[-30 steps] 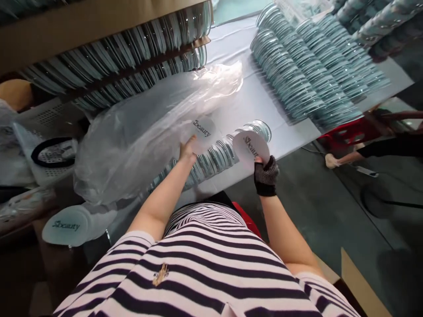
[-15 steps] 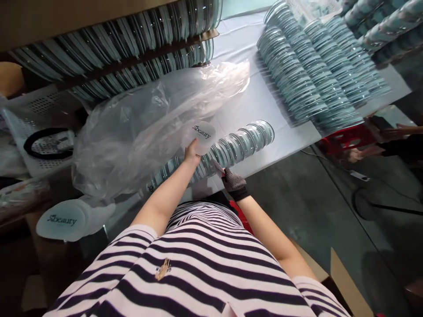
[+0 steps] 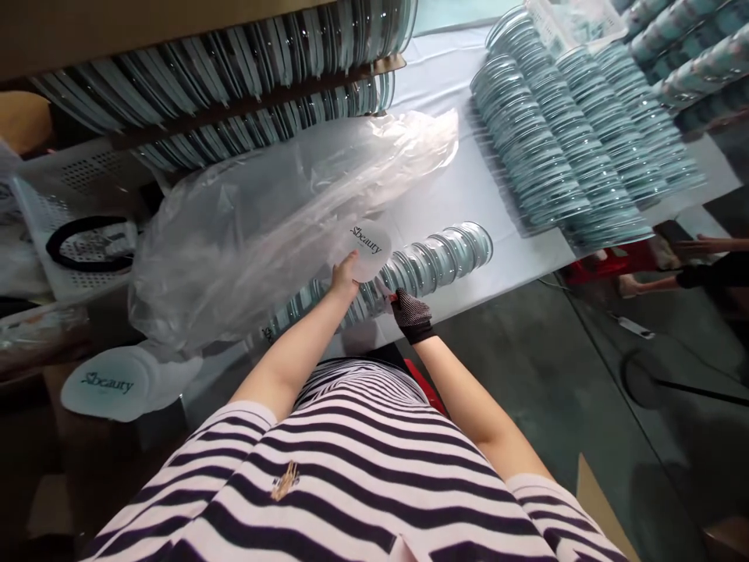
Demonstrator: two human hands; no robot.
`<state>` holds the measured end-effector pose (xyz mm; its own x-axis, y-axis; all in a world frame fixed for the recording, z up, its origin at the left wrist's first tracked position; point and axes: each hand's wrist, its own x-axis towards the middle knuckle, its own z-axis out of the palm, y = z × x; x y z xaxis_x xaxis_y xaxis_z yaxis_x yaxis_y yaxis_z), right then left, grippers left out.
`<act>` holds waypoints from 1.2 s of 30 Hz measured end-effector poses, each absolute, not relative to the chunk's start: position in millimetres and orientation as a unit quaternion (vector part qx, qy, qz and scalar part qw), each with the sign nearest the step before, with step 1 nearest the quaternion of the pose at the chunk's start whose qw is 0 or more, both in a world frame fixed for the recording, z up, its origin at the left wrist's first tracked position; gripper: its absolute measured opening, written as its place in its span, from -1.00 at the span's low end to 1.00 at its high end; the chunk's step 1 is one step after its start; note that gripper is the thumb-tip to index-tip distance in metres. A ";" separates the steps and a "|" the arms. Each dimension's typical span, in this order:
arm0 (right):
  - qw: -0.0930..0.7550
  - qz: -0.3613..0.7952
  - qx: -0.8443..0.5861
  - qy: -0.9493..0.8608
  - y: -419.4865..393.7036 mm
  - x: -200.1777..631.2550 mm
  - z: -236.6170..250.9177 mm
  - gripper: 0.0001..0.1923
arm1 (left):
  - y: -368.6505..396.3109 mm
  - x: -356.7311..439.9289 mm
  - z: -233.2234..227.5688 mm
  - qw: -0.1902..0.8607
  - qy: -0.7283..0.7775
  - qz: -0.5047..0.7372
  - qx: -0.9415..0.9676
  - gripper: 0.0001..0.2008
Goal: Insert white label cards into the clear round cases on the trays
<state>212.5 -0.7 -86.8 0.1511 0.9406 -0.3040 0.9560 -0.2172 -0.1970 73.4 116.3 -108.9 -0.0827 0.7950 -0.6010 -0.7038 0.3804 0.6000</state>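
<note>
My bare left hand (image 3: 346, 275) grips a rounded, frosted white plastic sheet (image 3: 370, 251) by its lower edge, thumb on top; dark lettering on it ends in "beauty". Just right of it, my right hand (image 3: 412, 309), in a dark dotted glove, is closed with its fingertips at a small pale piece, too small to make out. Both hands are over a row of round, clear-rimmed discs (image 3: 453, 254) standing on edge along the table's near side. My left forearm hides part of this row. A pile of similar printed sheets (image 3: 108, 382) lies at the lower left.
A large clear plastic bag (image 3: 234, 226) lies across the white table (image 3: 491, 176). Long rows of discs (image 3: 538, 148) stand at the right, others in a cardboard box (image 3: 146, 35) behind. A white basket (image 3: 87, 176) is at left. Another person's arms (image 3: 655, 286) show at far right.
The view has shifted slightly, so the table things appear farther right. My left hand still holds the printed sheet, and my gloved hand stays close beside it at the row.
</note>
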 end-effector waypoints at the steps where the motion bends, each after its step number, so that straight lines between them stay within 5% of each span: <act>1: 0.025 -0.186 0.760 0.623 -1.0 212.8 -89.6 -0.63 | 116.2 73.2 -109.8 0.674 0.482 0.557 0.048 -0.75; 11: 0.044 -0.274 0.760 0.588 -5.3 198.8 -110.2 -0.65 | 116.9 74.1 -96.1 0.671 0.496 0.550 0.029 -0.80; 15: -0.038 -0.440 0.750 0.492 -6.4 202.7 -118.6 -0.75 | 116.0 73.6 -94.4 0.668 0.499 0.550 0.037 -0.83; 22: -0.240 -0.635 0.668 0.305 1.8 194.9 -112.0 -0.63 | 113.1 83.6 -103.8 0.647 0.498 0.574 0.062 -0.65; 26: -0.138 -0.468 0.754 0.440 20.7 222.8 -84.4 -0.72 | 110.9 90.5 -107.0 0.637 0.495 0.582 0.107 -0.62; 32: -0.298 -0.208 0.755 0.545 42.3 241.9 -57.9 -0.43 | 89.5 93.2 -98.6 0.642 0.477 0.575 0.172 -0.64; 36: -0.321 -0.132 0.675 0.651 29.4 211.2 -60.0 -0.49 | 73.0 90.7 -91.9 0.635 0.488 0.557 0.220 -0.69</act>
